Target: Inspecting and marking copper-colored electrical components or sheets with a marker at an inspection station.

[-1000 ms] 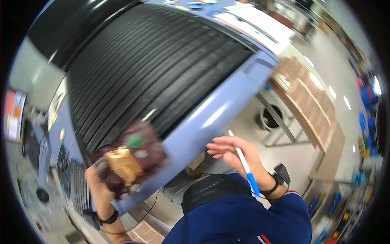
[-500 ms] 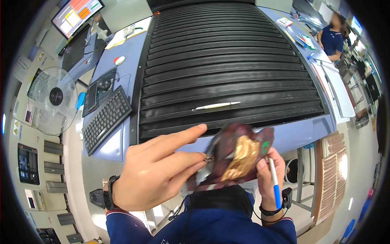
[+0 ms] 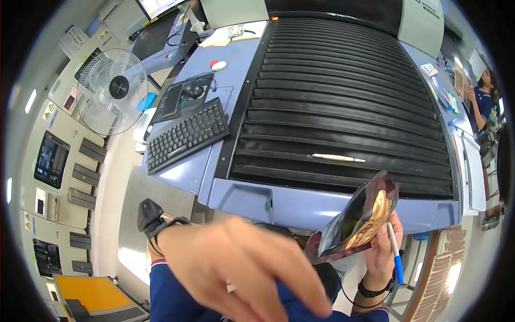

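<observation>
In my right hand is a dark maroon foil pouch with a gold panel. The fingers are closed on its right side, and the pouch is tilted with its silvery inside edge facing left. A white pen with a blue end is held in the same hand, pointing downward. My left hand is low in front of my body, apart from the pouch. Motion smears its bent fingers, and whether anything is in them is hidden.
Beyond my hands is a blue machine table with a black ribbed cover. A white pen-like tool lies on the cover. A keyboard and mouse are at left, near a fan. A person stands far right.
My left hand has left the pouch and moved down toward my body. The pouch has moved right and tilted in my right hand. The view has shifted, placing the table farther right.
</observation>
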Available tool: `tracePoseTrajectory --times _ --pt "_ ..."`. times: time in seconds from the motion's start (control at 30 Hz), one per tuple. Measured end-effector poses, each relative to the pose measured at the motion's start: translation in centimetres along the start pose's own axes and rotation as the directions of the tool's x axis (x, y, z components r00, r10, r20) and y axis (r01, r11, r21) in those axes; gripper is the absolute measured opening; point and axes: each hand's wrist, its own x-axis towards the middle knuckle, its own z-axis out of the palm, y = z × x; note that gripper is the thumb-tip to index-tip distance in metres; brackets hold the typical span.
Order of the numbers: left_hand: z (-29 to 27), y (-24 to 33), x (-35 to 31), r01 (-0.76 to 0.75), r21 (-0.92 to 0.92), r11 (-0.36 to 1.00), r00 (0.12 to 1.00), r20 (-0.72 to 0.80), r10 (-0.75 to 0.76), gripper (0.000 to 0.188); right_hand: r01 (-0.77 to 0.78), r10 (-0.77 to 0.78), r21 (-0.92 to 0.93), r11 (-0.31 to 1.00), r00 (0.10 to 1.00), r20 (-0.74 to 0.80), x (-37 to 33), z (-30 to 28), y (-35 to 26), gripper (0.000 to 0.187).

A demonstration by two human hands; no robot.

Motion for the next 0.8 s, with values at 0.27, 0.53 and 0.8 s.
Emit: tracePoseTrajectory --times 0.27,0.53,0.8 --pt "-4.1 -2.4 -4.4 0.692 0.167 0.703 0.462 -0.850 -0.253 0.020 0.224 -0.162 -0.416 0.882 0.970 0.179 7.8 5.9 0.0 0.031" --pt "-6.8 -2.5 -5.3 0.724 0.108 0.682 0.329 -0.922 -0.203 0.022 0.199 -0.126 -0.321 0.926 0.964 0.234 15.6 9.6 0.4 0.028" --pt "-8.8 -2.7 -4.1 0.683 -0.136 0.717 0.216 -0.901 -0.377 0.024 -0.022 0.063 -0.156 0.988 0.964 0.259 20.6 10.5 1.8 0.037"
